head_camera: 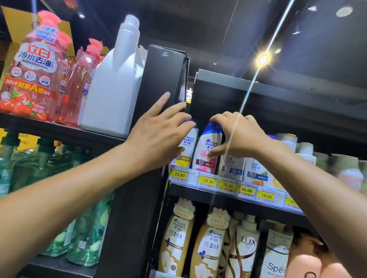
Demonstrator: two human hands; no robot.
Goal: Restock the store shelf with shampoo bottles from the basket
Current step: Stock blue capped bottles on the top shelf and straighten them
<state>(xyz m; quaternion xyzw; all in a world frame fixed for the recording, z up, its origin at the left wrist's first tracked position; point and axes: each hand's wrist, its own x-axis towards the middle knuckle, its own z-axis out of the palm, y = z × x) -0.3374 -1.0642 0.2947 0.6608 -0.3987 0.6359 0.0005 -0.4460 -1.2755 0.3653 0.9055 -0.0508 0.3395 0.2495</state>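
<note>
**Shampoo Bottles Squared Up on Shelf**

At mid-frame, the left hand [157, 135] is laid flat, fingers spread, against one shampoo bottle [187, 144]; its pink-labelled neighbour [207, 151] is gripped at the cap by the right hand [236, 134], seemingly for front-row alignment on the shelf [228, 197]. No basket is seen.

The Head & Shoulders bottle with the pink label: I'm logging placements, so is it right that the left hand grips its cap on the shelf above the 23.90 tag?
Not quite. In the head view it is the right hand that grips the cap of the pink-label bottle. The left hand is on the neighbouring bottle. The 23.90 tag below is correct.
</note>
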